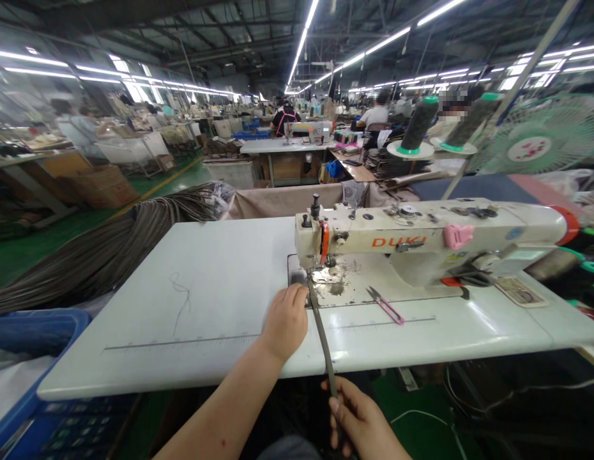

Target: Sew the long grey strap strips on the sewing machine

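Observation:
A narrow dark grey-brown fabric strip runs from under the presser foot of a white sewing machine toward me and over the table's front edge. My left hand rests on the table just left of the needle area, its fingers curled together at the strip's edge; the fingertips are partly hidden. Below the table edge my right hand pinches the strip between thumb and fingers. Pink-handled thread snips lie open-bladed to the right of the strip, near the machine bed.
Loose thread lies on the white table. A blue basket stands at the left, beside a long bundle of dark strips. Thread cones and a green fan stand at the right. Other people work farther back.

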`<state>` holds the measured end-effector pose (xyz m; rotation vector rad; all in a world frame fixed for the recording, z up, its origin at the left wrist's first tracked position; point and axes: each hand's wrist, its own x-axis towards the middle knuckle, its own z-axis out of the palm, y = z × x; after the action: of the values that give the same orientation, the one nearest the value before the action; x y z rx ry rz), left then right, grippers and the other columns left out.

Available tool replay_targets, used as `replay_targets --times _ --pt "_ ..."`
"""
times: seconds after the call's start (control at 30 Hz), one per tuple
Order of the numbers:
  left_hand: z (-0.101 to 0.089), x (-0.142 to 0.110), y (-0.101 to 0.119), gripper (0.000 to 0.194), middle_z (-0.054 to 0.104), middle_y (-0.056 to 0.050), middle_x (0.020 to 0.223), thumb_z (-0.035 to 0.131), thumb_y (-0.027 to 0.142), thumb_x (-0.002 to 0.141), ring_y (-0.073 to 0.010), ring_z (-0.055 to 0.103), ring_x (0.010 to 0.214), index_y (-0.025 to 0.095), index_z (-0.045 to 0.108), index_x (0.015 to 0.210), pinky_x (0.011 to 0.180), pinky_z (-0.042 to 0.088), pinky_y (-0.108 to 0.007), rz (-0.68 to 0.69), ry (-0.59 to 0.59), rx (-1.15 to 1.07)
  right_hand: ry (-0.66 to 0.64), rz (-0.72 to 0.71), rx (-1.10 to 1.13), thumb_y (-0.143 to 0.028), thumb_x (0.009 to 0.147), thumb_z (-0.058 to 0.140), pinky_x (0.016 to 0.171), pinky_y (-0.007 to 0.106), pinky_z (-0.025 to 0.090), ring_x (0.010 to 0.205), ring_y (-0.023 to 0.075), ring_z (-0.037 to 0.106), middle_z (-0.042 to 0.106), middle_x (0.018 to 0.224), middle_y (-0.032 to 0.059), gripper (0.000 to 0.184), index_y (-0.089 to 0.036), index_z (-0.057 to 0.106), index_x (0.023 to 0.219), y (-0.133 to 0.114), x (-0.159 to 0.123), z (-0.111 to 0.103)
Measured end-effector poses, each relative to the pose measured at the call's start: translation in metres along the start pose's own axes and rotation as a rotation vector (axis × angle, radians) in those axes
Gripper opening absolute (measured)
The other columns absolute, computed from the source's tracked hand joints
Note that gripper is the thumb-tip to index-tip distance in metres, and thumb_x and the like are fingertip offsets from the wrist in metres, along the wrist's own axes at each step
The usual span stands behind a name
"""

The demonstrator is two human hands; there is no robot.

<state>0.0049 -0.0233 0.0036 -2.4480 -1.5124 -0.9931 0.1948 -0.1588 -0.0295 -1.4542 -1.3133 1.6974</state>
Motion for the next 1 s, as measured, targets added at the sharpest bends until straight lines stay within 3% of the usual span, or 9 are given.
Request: replay_targets --times 0.13,0.27,0.4,0.47,0.63,0.7,0.8,0.9,1.0 --pt "-0.001 0.001 0.001 0.044 0.066 -0.012 0.118 0.049 -0.002 0.082 -0.0257 0.065 0.109 0.017 0.057 0.121 0.099 0.055 -0.043 -0.017 0.001 -0.008 0.131 -0.122 -0.24 -0.078 0.094 0.046 0.081 0.036 0.052 0.085 0.0273 0.069 0.071 0.083 0.0077 0.063 -0.021 0.073 0.094 -0.012 -0.006 -0.004" --pt "-0.001 0.001 0.001 0.045 0.066 -0.012 0.118 0.049 -0.003 0.081 -0.0259 0.065 0.11 0.018 0.056 0.121 0.1 0.055 -0.044 -0.028 -0.002 -0.023 -0.057 -0.108 -0.109 -0.079 0.097 0.035 0.069 0.033 0.048 0.072 0.022 0.062 0.063 0.071 0.0043 0.075 -0.018 0.078 0.091 -0.025 -0.004 -0.002" --pt "-0.002 0.001 0.001 0.046 0.066 -0.011 0.119 0.048 -0.004 0.081 -0.0257 0.065 0.111 0.018 0.056 0.121 0.1 0.056 -0.045 -0.026 -0.002 -0.033 -0.195 -0.113 0.187 -0.075 0.09 0.057 0.071 0.031 0.049 0.083 0.0231 0.067 0.069 0.083 0.0064 0.063 -0.017 0.076 0.106 -0.025 0.003 0.001" --pt "-0.003 0.001 0.002 0.046 0.066 -0.011 0.119 0.048 -0.004 0.081 -0.0258 0.065 0.111 0.018 0.056 0.121 0.1 0.056 -0.044 -0.027 -0.006 -0.034 -0.118 -0.098 0.209 -0.074 0.087 0.062 0.071 0.032 0.05 0.079 0.0236 0.067 0.068 0.076 0.0043 0.06 -0.019 0.07 0.108 -0.021 0.005 0.001" --pt "-0.003 0.001 0.002 0.045 0.066 -0.012 0.119 0.049 -0.003 0.081 -0.026 0.065 0.11 0.018 0.056 0.121 0.099 0.057 -0.044 -0.03 -0.012 -0.023 0.159 -0.115 -0.117 -0.07 0.088 0.063 0.074 0.033 0.05 0.08 0.0264 0.066 0.068 0.077 0.0055 0.047 -0.024 0.066 0.097 -0.013 0.004 -0.002" --pt "-0.002 0.001 0.002 0.045 0.066 -0.011 0.119 0.05 -0.003 0.082 -0.0259 0.065 0.111 0.018 0.056 0.121 0.099 0.056 -0.044 -0.032 -0.017 -0.017 0.092 -0.101 -0.119 -0.072 0.089 0.06 0.067 0.031 0.047 0.07 0.0225 0.061 0.063 0.069 0.0025 0.05 -0.023 0.066 0.09 -0.014 0.004 0.0" --pt "-0.003 0.001 0.002 0.044 0.066 -0.011 0.118 0.05 -0.003 0.082 -0.0254 0.066 0.11 0.018 0.056 0.121 0.098 0.057 -0.043 -0.028 -0.024 -0.017 -0.179 -0.017 0.058 -0.081 0.09 0.048 0.051 0.026 0.034 0.047 0.0139 0.043 0.042 0.052 -0.0062 0.064 -0.02 0.066 0.083 -0.019 0.007 0.006" --pt "-0.003 0.001 0.001 0.046 0.066 -0.01 0.118 0.05 -0.003 0.081 -0.025 0.066 0.109 0.019 0.056 0.12 0.099 0.056 -0.043 -0.032 -0.035 -0.024 -0.286 -0.043 0.217 -0.08 0.089 0.052 0.057 0.026 0.038 0.06 0.016 0.056 0.058 0.064 0.0001 0.067 -0.017 0.071 0.09 -0.028 0.008 0.009" --pt "-0.001 0.0 0.0 0.046 0.066 -0.011 0.121 0.051 -0.002 0.08 -0.0258 0.065 0.114 0.018 0.056 0.122 0.102 0.056 -0.045 -0.038 -0.026 -0.031 -0.2 -0.128 0.204 -0.072 0.091 0.06 0.072 0.029 0.045 0.084 0.0213 0.062 0.07 0.088 0.0069 0.056 -0.017 0.073 0.088 -0.034 0.004 0.004"
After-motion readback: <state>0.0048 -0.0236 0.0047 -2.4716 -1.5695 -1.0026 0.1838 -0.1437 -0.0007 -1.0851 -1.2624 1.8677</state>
